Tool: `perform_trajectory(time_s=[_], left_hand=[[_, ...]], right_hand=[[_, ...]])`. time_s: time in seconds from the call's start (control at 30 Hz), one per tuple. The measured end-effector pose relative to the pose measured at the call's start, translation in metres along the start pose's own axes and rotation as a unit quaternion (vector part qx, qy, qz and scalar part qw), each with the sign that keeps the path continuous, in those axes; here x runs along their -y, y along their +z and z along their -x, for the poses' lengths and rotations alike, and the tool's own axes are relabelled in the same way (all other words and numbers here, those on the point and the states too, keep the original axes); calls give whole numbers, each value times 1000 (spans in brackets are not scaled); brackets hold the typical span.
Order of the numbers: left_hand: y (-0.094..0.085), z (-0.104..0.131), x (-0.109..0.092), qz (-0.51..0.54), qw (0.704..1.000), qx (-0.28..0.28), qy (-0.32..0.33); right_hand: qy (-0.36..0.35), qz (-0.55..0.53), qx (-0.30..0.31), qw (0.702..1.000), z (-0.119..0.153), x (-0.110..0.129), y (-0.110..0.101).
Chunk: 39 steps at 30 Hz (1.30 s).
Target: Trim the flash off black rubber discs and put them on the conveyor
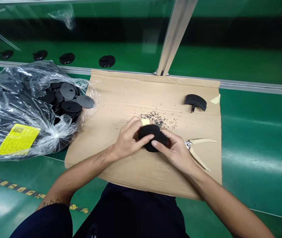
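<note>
Black scraps (157, 118) beyond held part (149, 132), nippers (200, 141) partly behind right hand (177, 152)

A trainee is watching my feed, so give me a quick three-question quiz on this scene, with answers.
1. True or false: the left hand and the right hand both touch the black part.
2. The cream-handled tool lies on: (a) a metal rail; (b) the cardboard; (c) the floor.
3. Fill in the colour: the clear bag bears a ____ label.

Key: 1. True. 2. b. 3. Yellow.
</note>
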<state>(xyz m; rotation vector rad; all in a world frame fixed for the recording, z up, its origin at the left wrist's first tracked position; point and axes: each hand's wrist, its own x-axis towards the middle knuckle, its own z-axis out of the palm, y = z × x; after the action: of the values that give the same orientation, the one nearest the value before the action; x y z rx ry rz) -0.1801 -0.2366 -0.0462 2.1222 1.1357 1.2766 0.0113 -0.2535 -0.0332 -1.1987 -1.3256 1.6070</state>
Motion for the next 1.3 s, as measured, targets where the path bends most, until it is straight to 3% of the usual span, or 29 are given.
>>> perform_trajectory(time_s=[0.4,0.7,1.0,1.17,1.3], left_hand=[[1,4,0,-25,998,-16,49],[1,4,0,-29,1000,8,9],[3,6,0,-9,1000,16,16],[1,6,0,-23,998,15,50],[-2,7,4,-48,991,24,121]], right_hand=[[2,-5,-26,1000,-1,-2,0],[-9,-6,-28,1000,-2,-3,1],[-18,17,-19,1000,-1,-2,2],[-43,51,-37,997,0,0,0],[-62,118,-33,991,0,2,-7]])
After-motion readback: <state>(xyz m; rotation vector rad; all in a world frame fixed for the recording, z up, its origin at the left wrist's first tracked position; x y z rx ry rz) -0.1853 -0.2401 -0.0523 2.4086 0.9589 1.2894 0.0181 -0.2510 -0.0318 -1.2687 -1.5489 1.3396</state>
